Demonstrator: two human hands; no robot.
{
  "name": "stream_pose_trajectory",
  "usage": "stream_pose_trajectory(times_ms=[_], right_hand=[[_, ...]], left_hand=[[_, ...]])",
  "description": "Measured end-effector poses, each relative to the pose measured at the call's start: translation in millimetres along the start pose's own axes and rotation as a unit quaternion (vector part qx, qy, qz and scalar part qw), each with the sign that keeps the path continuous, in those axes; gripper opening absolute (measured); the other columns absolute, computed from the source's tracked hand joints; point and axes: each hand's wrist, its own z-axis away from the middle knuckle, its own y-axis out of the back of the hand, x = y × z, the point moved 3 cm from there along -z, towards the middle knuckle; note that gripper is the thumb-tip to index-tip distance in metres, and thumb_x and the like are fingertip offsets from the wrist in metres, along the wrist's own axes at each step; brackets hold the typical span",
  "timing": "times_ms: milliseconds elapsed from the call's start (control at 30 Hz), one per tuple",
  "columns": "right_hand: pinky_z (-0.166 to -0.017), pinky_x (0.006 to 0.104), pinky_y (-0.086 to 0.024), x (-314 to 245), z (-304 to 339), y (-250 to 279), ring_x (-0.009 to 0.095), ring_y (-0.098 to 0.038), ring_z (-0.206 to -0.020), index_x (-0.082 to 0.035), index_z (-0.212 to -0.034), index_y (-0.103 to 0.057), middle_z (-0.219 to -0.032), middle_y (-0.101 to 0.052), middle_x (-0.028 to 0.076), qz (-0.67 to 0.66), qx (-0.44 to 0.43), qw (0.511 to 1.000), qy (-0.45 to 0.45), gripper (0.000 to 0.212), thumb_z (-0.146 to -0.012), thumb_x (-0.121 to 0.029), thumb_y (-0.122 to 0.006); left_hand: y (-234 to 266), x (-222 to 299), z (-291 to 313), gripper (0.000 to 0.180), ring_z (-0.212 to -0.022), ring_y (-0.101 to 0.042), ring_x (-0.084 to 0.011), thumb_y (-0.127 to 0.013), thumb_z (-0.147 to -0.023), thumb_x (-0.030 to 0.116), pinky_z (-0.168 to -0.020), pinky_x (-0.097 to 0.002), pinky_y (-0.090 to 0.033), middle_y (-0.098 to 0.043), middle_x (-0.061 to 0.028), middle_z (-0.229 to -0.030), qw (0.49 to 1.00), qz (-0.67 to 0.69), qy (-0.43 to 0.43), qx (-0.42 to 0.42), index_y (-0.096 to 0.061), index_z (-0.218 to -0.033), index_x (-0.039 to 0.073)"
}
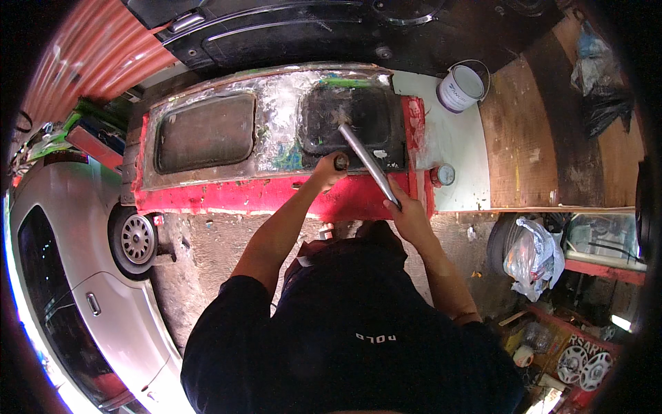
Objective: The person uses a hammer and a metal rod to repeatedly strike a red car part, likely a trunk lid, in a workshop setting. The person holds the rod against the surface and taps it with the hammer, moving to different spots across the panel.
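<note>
My left hand [327,174] is closed around a dark, round-ended piece [340,162], perhaps a tool handle; the rest of it is hidden in the fist. My right hand [412,215] grips the near end of a long silver metal tube [367,157]. The tube slants away to the left, its far end over the dark recess of a vehicle panel [278,124]. That panel lies flat under both hands, with two rounded recesses, whitish and green patches and a red near border. I cannot tell whether the tube touches it.
A white paint bucket [460,88] and a small tin [443,174] stand on the white board right of the panel. A black vehicle body [289,34] rises behind. A silver car [96,290] is at left. Plastic bags [534,259] and wheel covers [585,367] lie at right.
</note>
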Motion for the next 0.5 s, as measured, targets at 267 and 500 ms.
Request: stream_pose_trajectory(times_ms=[267,500], right_hand=[[-0.104,0.033,-0.04,-16.5,0.7,16.8,0.026,-0.051,-0.129,-0.004,-0.146,-0.037,-0.142,-0.048,0.019,-0.146,0.093,0.985,0.024,0.059,-0.093,-0.016,-0.061],[-0.105,0.0323,-0.04,-6.1,0.0,9.1,0.025,-0.051,-0.129,-0.005,-0.146,-0.038,-0.142,-0.048,0.019,-0.141,0.081,0.986,0.023,0.059,-0.092,-0.016,-0.062]], left_hand=[[6.2,24.7,-1.3,0.022,-0.069,-0.05,-0.0081,-0.075,-0.079,0.006,-0.06,-0.0254,-0.044,-0.056,0.0018,-0.077,0.984,0.166,-0.043,0.053,-0.056,-0.09,0.007],[1.5,27.1,-7.1,0.023,-0.067,-0.051,-0.0078,-0.078,-0.08,0.008,-0.058,-0.0261,-0.043,-0.054,0.0028,-0.075,0.987,0.122,-0.089,0.058,-0.056,-0.088,0.009]])
